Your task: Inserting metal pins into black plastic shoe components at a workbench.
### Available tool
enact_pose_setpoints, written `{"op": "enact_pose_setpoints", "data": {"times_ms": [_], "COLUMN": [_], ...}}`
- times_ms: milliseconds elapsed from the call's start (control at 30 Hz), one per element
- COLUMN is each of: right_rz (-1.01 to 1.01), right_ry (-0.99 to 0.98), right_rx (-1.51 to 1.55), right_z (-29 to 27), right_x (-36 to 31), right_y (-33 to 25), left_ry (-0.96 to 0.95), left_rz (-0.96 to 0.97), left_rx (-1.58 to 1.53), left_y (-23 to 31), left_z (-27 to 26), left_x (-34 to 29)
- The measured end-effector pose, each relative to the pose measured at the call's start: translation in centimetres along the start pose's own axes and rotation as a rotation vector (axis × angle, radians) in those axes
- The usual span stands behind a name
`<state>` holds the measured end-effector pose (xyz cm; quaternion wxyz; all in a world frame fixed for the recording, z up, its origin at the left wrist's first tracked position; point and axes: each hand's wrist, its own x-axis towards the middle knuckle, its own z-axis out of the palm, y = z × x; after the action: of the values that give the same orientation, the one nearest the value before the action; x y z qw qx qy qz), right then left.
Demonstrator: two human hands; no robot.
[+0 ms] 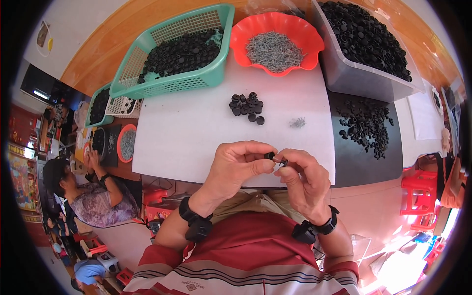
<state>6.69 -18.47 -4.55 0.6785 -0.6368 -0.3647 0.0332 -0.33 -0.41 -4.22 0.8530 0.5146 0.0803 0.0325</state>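
Note:
My left hand [241, 164] is closed in a pinch on a small round black plastic cap [269, 155] above the front of the white work surface. Close beside it, my right hand [306, 178] pinches a small black plastic piece [283, 162] between thumb and fingertips. The two parts almost meet; whether they touch is too small to tell. Beyond my hands lies a pile of black caps [246, 104], with a little heap of screws [298, 122] to its right.
At the back stand a green basket [169, 88] of black parts, a red bowl [282, 73] of screws and a clear bin [373, 88] of black caps. Small black pieces [366, 125] cover a dark mat at right. Another person [101, 196] works at left; red stools [418, 194] stand right.

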Motion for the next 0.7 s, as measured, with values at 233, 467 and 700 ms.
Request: {"op": "enact_pose_setpoints", "data": {"times_ms": [233, 467, 700], "right_rz": [-0.047, -0.145, -0.133], "right_ry": [0.013, -0.024, -0.063], "right_rx": [-0.141, -0.259, -0.298], "right_z": [-0.6, -0.5, -0.7], "right_x": [0.5, 1.0, 1.1], "right_y": [-0.1, -0.1, -0.5], "left_ry": [0.018, -0.032, -0.054], "left_rz": [-0.039, -0.071, -0.055], "left_rx": [-0.189, -0.283, -0.291], "left_y": [-0.8, -0.6, -0.5], "left_z": [-0.3, -0.6, -0.3], "left_x": [-0.3, -0.4, -0.2]}}
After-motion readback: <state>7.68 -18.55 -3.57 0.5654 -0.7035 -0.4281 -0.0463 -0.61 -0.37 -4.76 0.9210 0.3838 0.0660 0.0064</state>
